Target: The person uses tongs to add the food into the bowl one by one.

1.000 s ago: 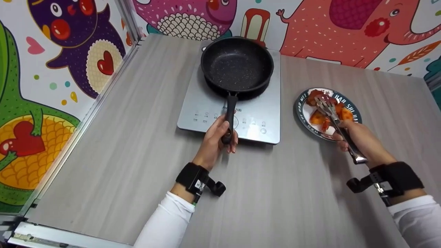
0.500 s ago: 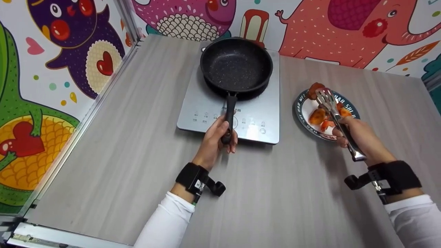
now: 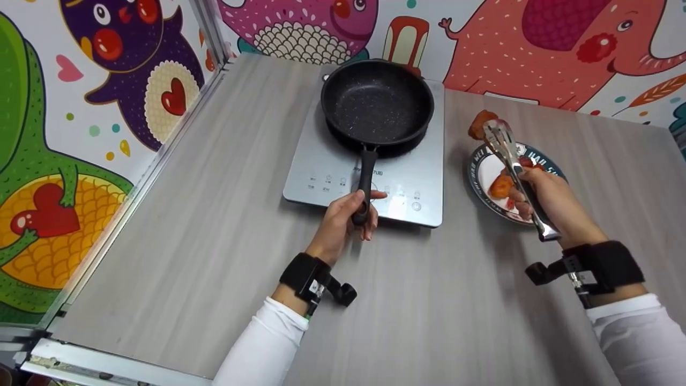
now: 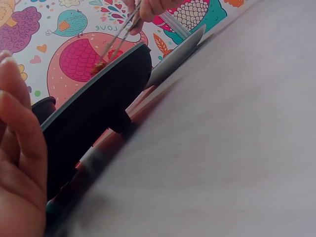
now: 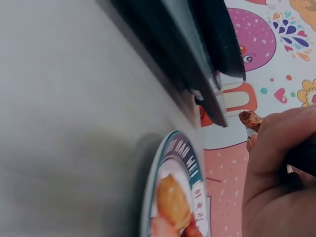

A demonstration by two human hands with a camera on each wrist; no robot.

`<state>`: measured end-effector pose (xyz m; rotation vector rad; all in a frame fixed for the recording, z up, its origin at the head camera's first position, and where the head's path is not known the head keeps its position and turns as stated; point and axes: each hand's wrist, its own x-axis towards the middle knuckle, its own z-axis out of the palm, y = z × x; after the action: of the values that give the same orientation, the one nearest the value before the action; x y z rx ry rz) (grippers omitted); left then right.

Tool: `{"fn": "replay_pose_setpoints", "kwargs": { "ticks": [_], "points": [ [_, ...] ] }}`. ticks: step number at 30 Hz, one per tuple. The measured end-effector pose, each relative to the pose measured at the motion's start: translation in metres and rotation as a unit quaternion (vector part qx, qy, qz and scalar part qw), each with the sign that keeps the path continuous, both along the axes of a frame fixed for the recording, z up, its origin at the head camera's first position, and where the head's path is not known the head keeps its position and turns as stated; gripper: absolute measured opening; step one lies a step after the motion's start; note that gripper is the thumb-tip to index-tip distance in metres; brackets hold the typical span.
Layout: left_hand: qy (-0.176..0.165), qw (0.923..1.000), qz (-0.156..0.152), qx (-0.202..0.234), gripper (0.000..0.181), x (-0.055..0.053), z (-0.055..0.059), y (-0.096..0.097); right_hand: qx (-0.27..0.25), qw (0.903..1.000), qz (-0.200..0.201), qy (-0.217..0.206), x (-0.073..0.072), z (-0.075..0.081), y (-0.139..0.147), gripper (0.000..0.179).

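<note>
In the head view my left hand [image 3: 343, 222] grips the black handle [image 3: 366, 177] of a frying pan [image 3: 378, 104], with the thumb on top. The pan sits on a silver induction cooker [image 3: 321, 171], its dark speckled inside bare. My right hand [image 3: 552, 201] holds metal tongs [image 3: 512, 155] with a dark grip section. At their tips is a browned piece of food [image 3: 481, 125], raised off a round plate [image 3: 478, 188] with lettering round its rim. Several orange and red food pieces [image 3: 501, 186] lie on that plate, partly hidden by the hand and tongs.
Patterned cartoon walls [image 3: 498, 53] stand behind and to the left of the wood-grain table [image 3: 225, 177]. A metal frame rail [image 3: 134, 174] runs along the left edge. The plate stands to the right of the cooker.
The tongs have lifted the browned piece from the plate and carried it up and left, past the plate's far rim. My left hand keeps its grip on the pan handle.
</note>
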<state>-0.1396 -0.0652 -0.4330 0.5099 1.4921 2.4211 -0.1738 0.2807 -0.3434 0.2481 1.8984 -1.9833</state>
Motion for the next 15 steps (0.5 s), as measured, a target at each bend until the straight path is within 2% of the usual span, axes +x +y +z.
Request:
{"fn": "replay_pose_setpoints", "kwargs": {
  "ticks": [5,8,15],
  "points": [
    [0.018,0.9998,-0.001,-0.006,0.041,0.005,0.011,-0.002,-0.03,0.9992,0.011,0.023,-0.006,0.008,-0.01,0.03],
    [0.016,0.9998,0.002,-0.01,0.041,0.007,0.015,-0.002,-0.038,0.9988,0.017,0.026,-0.009,0.012,-0.017,0.029],
    [0.011,0.9999,-0.002,-0.011,0.041,0.008,0.016,-0.002,0.005,0.9984,0.038,0.041,-0.015,0.016,-0.029,0.031]
  ]
}}
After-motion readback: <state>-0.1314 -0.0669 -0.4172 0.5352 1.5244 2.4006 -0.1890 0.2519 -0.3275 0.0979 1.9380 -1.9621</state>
